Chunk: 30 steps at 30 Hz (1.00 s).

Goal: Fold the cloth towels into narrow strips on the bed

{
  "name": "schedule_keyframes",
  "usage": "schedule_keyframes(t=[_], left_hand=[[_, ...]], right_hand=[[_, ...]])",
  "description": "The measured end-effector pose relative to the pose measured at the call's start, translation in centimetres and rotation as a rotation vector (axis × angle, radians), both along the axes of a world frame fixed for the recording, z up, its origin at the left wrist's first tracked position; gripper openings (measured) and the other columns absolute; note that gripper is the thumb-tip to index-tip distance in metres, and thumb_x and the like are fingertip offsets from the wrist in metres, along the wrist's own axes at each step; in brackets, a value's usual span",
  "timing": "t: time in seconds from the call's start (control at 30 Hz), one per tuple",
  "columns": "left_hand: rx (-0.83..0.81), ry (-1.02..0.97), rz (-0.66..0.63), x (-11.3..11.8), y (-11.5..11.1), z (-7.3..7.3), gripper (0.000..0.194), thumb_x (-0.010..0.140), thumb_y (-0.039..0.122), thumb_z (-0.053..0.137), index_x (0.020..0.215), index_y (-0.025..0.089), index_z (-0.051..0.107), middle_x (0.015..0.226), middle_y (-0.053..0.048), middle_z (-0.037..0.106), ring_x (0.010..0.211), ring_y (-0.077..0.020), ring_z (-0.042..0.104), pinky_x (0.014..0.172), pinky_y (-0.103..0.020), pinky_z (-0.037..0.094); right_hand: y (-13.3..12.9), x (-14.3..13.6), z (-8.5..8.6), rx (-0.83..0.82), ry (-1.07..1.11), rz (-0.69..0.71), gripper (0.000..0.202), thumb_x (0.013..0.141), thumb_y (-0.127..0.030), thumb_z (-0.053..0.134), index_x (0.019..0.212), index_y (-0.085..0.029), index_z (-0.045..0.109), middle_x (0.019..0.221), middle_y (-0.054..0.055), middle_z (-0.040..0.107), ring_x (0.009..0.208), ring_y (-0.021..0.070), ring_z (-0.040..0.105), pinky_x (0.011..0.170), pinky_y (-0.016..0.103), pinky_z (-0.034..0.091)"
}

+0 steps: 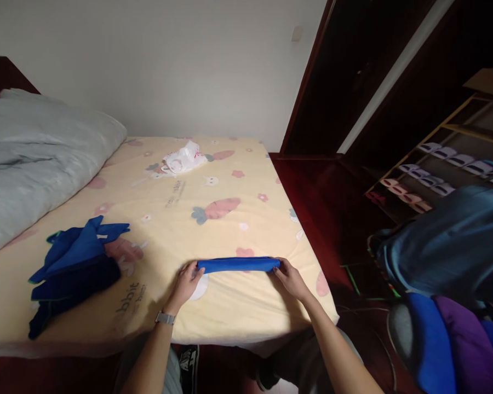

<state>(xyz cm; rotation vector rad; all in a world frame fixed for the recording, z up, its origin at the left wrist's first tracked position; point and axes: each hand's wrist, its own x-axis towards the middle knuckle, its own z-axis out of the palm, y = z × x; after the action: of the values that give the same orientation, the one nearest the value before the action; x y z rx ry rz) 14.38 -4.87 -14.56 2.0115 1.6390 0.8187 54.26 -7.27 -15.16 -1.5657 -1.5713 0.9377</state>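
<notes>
Pinching folded blue cloth [238, 265] at both ends with left grip [187, 282] and right grip [291, 278], each closed on it; lying lengthwise between, equally near either.

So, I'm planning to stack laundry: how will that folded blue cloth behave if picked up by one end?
The folded blue cloth would probably droop, since it looks like soft fabric. It may come unfolded, as layered edges show along its top and only the left hand and right hand hold its ends. It's likely light, being a narrow strip.
</notes>
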Motion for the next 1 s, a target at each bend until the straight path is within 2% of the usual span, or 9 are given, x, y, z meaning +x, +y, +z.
schedule_keyframes(t=[0.1, 0.2, 0.3, 0.43, 0.53, 0.67, 0.83, 0.9, 1.0], left_hand=[[0.013, 0.087, 0.066, 0.5, 0.1, -0.4, 0.035, 0.096, 0.048, 0.043, 0.106, 0.021, 0.064, 0.095, -0.007, 0.072, 0.094, -0.0247, 0.065, 0.087, -0.041, 0.053], [0.093, 0.240, 0.102, 1.4, 0.0, -0.5, 0.037, 0.098, 0.045, 0.041, 0.113, 0.020, 0.063, 0.097, -0.009, 0.073, 0.098, -0.0279, 0.063, 0.092, -0.046, 0.049], [0.196, 0.344, 0.128, 2.2, -0.3, -0.2, 0.039, 0.099, 0.038, 0.041, 0.129, 0.017, 0.056, 0.117, -0.013, 0.070, 0.108, -0.0285, 0.061, 0.103, -0.049, 0.043], [0.267, 0.414, 0.154, 2.6, -0.7, 0.3, 0.045, 0.098, 0.028, 0.041, 0.142, 0.021, 0.047, 0.136, -0.011, 0.061, 0.119, -0.0272, 0.057, 0.110, -0.048, 0.038], [0.304, 0.463, 0.097, 2.8, -0.9, 0.8, 0.050, 0.095, 0.018, 0.041, 0.144, 0.024, 0.047, 0.142, -0.009, 0.056, 0.134, -0.0269, 0.047, 0.116, -0.048, 0.032], [0.351, 0.513, -0.063, 4.5, -1.0, 1.9, 0.061, 0.090, 0.011, 0.042, 0.150, 0.022, 0.040, 0.157, -0.007, 0.039, 0.147, -0.0245, 0.030, 0.123, -0.046, 0.022], [0.341, 0.511, -0.213, 7.1, 0.3, 2.9, 0.076, 0.082, 0.013, 0.051, 0.155, 0.020, 0.029, 0.162, -0.006, 0.026, 0.150, -0.0255, 0.023, 0.125, -0.047, 0.016], [0.319, 0.506, -0.243, 7.2, 1.0, 2.7, 0.081, 0.079, 0.014, 0.053, 0.155, 0.021, 0.027, 0.162, -0.007, 0.026, 0.150, -0.0271, 0.023, 0.124, -0.049, 0.016], [0.273, 0.499, -0.270, 6.5, 1.7, 2.0, 0.077, 0.082, 0.016, 0.052, 0.155, 0.023, 0.029, 0.158, -0.007, 0.036, 0.147, -0.0273, 0.030, 0.123, -0.049, 0.020]], right_hand=[[0.2, -0.1, -0.3, -0.031, -0.047, -0.019, 0.044, 0.094, -0.046, 0.045, 0.130, -0.021, 0.050, 0.106, 0.007, 0.071, 0.092, 0.0224, 0.068, 0.085, 0.036, 0.053], [0.3, -0.8, 0.1, -0.040, -0.190, -0.034, 0.048, 0.098, -0.047, 0.038, 0.138, -0.023, 0.044, 0.104, 0.007, 0.071, 0.090, 0.0234, 0.068, 0.081, 0.036, 0.052], [0.4, -1.8, 0.7, -0.012, -0.361, -0.066, 0.047, 0.101, -0.046, 0.029, 0.141, -0.024, 0.042, 0.102, 0.008, 0.072, 0.087, 0.0249, 0.069, 0.077, 0.035, 0.050], [0.5, -2.7, 1.0, 0.070, -0.594, -0.107, 0.045, 0.103, -0.043, 0.025, 0.139, -0.024, 0.046, 0.095, 0.008, 0.071, 0.081, 0.0251, 0.066, 0.072, 0.034, 0.046], [0.6, -3.2, 1.0, 0.144, -0.733, -0.150, 0.043, 0.103, -0.038, 0.028, 0.136, -0.023, 0.051, 0.099, 0.010, 0.070, 0.086, 0.0257, 0.064, 0.075, 0.035, 0.046], [0.4, -4.0, 1.9, 0.268, -0.771, -0.217, 0.041, 0.103, -0.032, 0.031, 0.136, -0.019, 0.052, 0.122, 0.014, 0.064, 0.106, 0.0279, 0.059, 0.088, 0.040, 0.046], [0.9, -6.7, 3.0, 0.442, -0.738, 0.038, 0.049, 0.100, -0.027, 0.037, 0.149, -0.020, 0.039, 0.150, 0.011, 0.046, 0.139, 0.0262, 0.038, 0.116, 0.045, 0.028], [1.3, -7.7, 2.6, 0.451, -0.745, 0.142, 0.058, 0.098, -0.028, 0.041, 0.154, -0.020, 0.030, 0.156, 0.010, 0.039, 0.144, 0.0270, 0.032, 0.119, 0.047, 0.024], [2.0, -8.2, 1.2, 0.451, -0.739, 0.224, 0.068, 0.094, -0.028, 0.045, 0.157, -0.018, 0.022, 0.157, 0.011, 0.037, 0.145, 0.0274, 0.032, 0.119, 0.048, 0.024]])
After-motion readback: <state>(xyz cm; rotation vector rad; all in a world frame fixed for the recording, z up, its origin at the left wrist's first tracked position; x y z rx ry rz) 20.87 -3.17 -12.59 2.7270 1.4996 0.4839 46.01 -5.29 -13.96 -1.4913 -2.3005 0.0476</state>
